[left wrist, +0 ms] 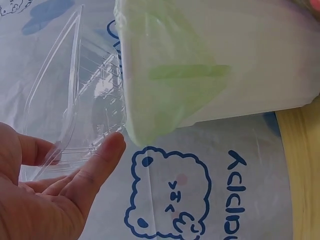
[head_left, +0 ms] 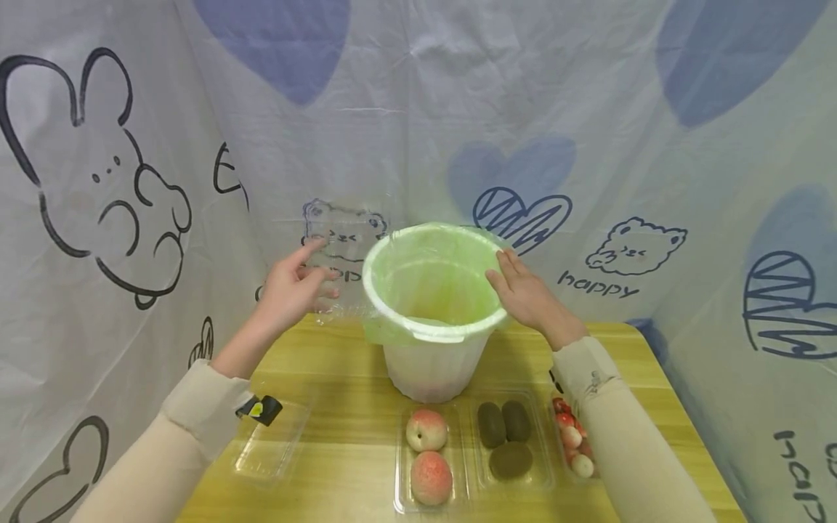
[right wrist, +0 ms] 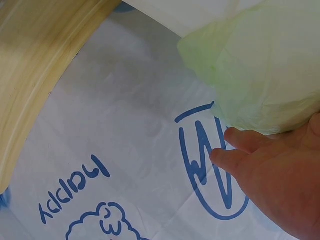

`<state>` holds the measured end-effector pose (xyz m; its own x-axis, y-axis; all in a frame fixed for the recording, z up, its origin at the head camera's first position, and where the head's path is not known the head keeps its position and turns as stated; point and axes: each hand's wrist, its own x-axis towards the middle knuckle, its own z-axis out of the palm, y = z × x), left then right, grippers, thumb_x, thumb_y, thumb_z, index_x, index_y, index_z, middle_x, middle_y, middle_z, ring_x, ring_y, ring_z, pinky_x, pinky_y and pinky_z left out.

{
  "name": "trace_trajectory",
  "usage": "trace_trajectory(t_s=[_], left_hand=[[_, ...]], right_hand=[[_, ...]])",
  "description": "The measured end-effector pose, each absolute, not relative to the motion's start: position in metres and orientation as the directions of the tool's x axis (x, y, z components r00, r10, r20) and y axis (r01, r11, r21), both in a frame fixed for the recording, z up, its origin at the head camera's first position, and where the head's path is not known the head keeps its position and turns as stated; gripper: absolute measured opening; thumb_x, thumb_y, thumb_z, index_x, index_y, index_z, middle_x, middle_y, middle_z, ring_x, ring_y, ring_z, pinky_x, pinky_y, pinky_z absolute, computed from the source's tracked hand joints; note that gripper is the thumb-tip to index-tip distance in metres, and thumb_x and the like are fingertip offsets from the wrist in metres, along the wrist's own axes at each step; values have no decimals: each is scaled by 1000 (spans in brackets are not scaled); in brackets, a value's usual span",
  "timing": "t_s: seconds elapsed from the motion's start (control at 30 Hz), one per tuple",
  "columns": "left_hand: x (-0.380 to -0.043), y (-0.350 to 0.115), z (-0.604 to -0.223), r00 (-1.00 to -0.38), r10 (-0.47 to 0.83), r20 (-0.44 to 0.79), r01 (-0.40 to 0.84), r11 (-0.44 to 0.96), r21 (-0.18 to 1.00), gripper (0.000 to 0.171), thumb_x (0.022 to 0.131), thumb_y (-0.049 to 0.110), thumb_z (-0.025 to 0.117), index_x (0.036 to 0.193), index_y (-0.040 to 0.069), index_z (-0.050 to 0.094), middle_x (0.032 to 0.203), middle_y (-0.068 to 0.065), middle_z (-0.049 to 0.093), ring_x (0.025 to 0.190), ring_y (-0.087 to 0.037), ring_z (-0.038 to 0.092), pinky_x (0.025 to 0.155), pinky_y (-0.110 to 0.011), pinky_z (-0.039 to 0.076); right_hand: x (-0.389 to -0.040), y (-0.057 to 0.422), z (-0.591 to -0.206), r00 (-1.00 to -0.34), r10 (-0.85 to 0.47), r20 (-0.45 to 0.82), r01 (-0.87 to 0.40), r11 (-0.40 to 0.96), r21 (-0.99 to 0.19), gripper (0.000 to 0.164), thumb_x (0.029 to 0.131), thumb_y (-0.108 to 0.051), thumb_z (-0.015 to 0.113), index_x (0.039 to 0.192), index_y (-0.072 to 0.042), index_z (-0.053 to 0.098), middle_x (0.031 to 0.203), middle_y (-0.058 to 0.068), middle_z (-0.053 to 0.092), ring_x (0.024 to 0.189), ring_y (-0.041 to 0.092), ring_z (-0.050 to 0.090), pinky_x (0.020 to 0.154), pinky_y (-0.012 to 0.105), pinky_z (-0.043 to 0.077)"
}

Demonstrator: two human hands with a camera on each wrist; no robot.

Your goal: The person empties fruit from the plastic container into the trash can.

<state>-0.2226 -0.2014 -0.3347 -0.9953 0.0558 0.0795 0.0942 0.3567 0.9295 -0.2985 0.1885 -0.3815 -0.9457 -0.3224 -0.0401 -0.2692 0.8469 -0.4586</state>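
A white trash can [head_left: 434, 367] stands on the table, with a pale green bag [head_left: 451, 280] lining it and folded over its rim. Left of the rim, my left hand [head_left: 294, 290] holds a clear plastic container [left wrist: 95, 100] between thumb and fingers. The container tilts close beside the bag's outer fold. On the opposite side, my right hand [head_left: 526, 294] lies along the rim, its fingers fairly straight and touching the bag there.
In front of the can, clear trays hold two peaches [head_left: 428, 457], several kiwis [head_left: 506, 439] and small red-and-white items [head_left: 572, 439]. Another clear tray [head_left: 271, 443] lies left, by my sleeve. Printed sheeting [head_left: 405, 145] hangs around the wooden table [head_left: 340, 407].
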Motion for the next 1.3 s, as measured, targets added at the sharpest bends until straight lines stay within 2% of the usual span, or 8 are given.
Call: trace_trajectory(t_s=[0.1,0.33,0.6,0.83,0.93,1.3], left_hand=[[-214,-205,-338,-993,74,87,108,370,923,63,109,17,47,168,20,28,134,-29,68,89,-19,79,74,-33,68],[-194,-213,-348,-994,86,70,97,370,924,63,110,21,49,169,21,25,135,-30,68,91,-18,79,75,-34,68],[-171,-220,-372,-994,109,24,60,339,939,65,109,16,51,168,19,26,135,-32,66,97,-30,79,76,-40,68],[-151,-224,-393,-993,119,-15,23,310,950,64,108,13,52,167,12,28,132,-35,66,92,-25,79,75,-44,68],[-145,-225,-402,-992,121,-32,7,309,951,64,108,13,52,167,10,28,132,-34,67,90,-24,79,74,-42,68],[-126,-225,-443,-985,76,-157,-130,275,953,63,107,12,54,166,12,31,129,-29,70,86,-21,77,72,-40,68]], right_hand=[[-299,189,-382,-946,-321,-41,-268,848,-456,77,112,-56,14,169,-6,-1,178,15,-8,165,39,-2,135,57,7],[-297,189,-380,-946,-321,-49,-265,850,-456,77,112,-57,12,169,-7,-2,178,15,-8,165,39,-2,134,57,7],[-298,188,-381,-944,-327,-46,-272,850,-451,75,113,-53,14,169,-6,-1,178,16,-8,165,39,-2,135,57,7],[-300,188,-381,-944,-328,-43,-275,849,-451,75,113,-54,14,169,-6,-1,178,16,-8,165,39,-2,134,57,7],[-301,189,-382,-944,-327,-42,-275,853,-444,77,112,-56,12,169,-6,-1,178,16,-8,165,39,-2,135,56,7],[-300,188,-381,-945,-324,-41,-273,852,-446,81,110,-61,9,169,-6,-1,178,16,-8,164,40,-1,134,56,7]])
